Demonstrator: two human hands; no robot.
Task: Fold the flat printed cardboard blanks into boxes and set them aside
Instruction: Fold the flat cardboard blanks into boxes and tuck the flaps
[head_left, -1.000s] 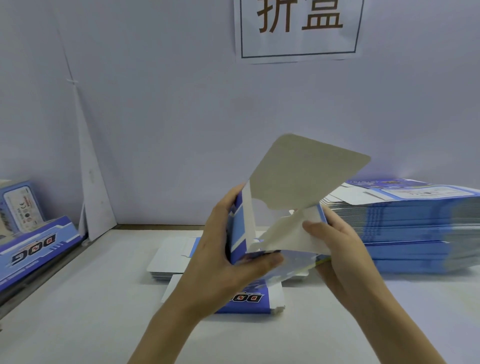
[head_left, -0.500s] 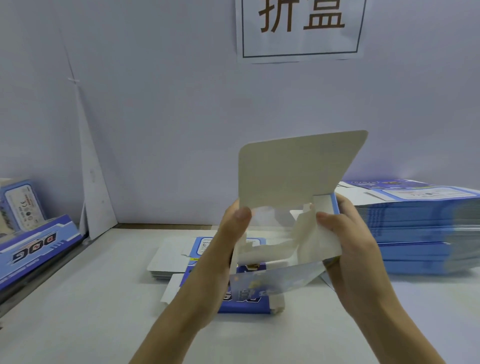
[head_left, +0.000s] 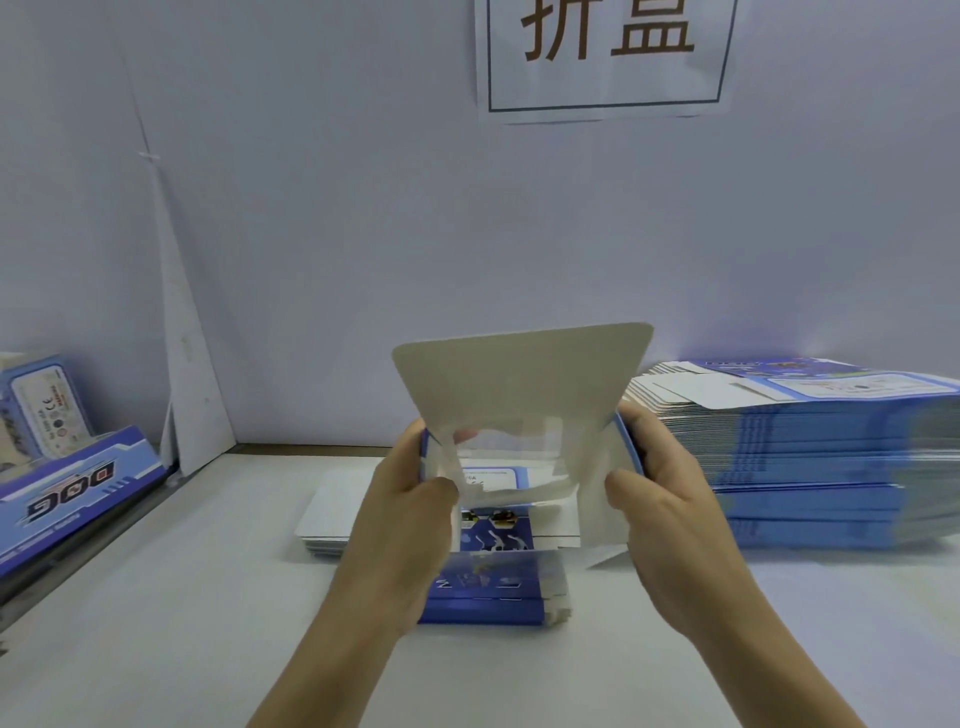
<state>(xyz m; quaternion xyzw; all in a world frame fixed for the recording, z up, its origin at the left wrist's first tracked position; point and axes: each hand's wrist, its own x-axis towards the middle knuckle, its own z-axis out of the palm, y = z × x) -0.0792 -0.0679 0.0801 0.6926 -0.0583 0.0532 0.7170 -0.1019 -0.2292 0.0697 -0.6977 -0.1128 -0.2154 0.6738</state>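
Half-formed box (head_left: 524, 395) was held in the air above the near-centre pile of blanks (head_left: 483, 608), its large lid flap upright. The left hand (head_left: 410, 504) gripped the box's left wall and the right hand (head_left: 660, 504) its right wall, thumb on a side flap (head_left: 597, 499). Thumb pressure off the score line would likely crease that flap or let the shell spring flat

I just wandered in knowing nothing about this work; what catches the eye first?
The left hand and right hand hold a half-folded box at centre, its grey flap standing up. A tall stack of blue printed blanks sits at right; a paper sign hangs above.
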